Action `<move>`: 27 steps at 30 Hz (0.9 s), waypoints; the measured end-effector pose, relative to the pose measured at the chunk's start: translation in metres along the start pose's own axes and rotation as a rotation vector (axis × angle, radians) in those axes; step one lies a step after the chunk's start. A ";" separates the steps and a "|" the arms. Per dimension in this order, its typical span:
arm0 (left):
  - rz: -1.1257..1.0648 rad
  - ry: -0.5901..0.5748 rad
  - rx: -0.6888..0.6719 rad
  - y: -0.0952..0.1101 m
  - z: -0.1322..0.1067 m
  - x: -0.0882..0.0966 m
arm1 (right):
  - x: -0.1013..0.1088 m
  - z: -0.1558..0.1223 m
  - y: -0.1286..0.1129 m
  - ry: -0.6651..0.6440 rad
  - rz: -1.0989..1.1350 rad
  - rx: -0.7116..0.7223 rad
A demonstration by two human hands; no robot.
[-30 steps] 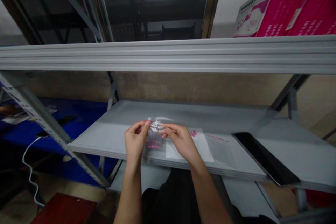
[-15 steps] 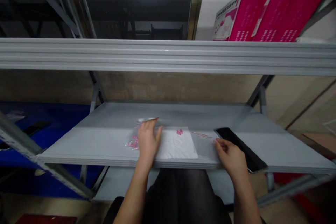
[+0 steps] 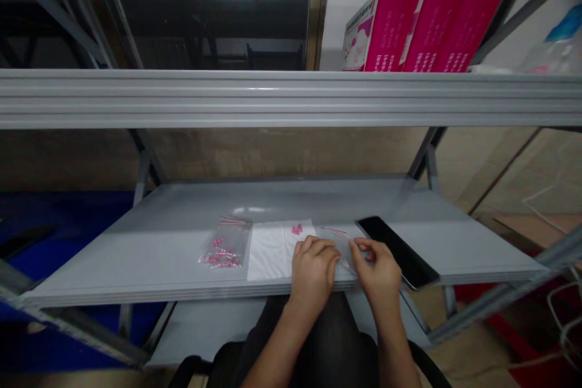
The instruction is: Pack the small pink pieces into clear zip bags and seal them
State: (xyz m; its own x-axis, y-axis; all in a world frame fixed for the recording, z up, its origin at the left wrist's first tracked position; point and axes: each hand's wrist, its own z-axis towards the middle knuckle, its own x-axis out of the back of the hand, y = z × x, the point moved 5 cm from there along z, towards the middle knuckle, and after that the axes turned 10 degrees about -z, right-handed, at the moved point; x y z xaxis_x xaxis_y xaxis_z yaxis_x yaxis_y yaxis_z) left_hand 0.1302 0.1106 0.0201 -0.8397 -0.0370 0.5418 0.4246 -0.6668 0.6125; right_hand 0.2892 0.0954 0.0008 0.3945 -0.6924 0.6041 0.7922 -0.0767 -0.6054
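Observation:
My right hand (image 3: 378, 268) pinches the right corner of a small clear zip bag (image 3: 347, 263), near the red lines of its seal. From the left, my left hand (image 3: 315, 267) has its fingers closed at the same bag, their tips partly hidden. Under my left wrist and to its left lies a white sheet (image 3: 269, 253). A small cluster of pink beads (image 3: 297, 230) rests at its upper right. Farther left is another clear zip bag (image 3: 225, 244) with several pink pieces inside.
A black tablet-like slab (image 3: 396, 250) lies on the grey shelf (image 3: 150, 242) right of my hands. Above runs a grey shelf beam (image 3: 254, 100) with pink boxes (image 3: 393, 27) on it. A blue-capped bottle (image 3: 561, 36) stands at the upper right.
My left hand has moved right, from the bag of pink pieces to the clear bag at my right hand. My right hand still pinches that bag. The view has shifted slightly right.

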 end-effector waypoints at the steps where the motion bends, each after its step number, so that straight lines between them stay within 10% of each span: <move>1: -0.035 0.043 -0.016 0.001 -0.001 0.006 | 0.007 -0.001 0.002 0.016 0.091 -0.071; 6: -0.326 0.197 -0.164 0.004 -0.021 0.042 | 0.013 -0.014 0.000 -0.259 0.706 -0.410; 11: -0.418 0.148 -0.165 0.000 -0.044 0.063 | 0.000 -0.024 -0.024 -0.610 0.997 -0.430; 22: -0.938 0.541 0.575 -0.051 -0.083 0.069 | -0.018 -0.060 -0.060 -0.841 0.972 -0.332; 27: -0.839 0.601 0.575 -0.057 -0.086 0.083 | -0.023 -0.067 -0.070 -0.977 0.956 -0.258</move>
State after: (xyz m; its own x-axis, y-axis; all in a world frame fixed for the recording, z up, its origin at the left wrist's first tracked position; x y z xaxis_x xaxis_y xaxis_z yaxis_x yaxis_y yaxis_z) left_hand 0.0075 0.0812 -0.0198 -0.8877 -0.1940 -0.4175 -0.3748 -0.2221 0.9001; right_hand 0.1935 0.0684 -0.0055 0.9751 0.2172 -0.0453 -0.0317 -0.0658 -0.9973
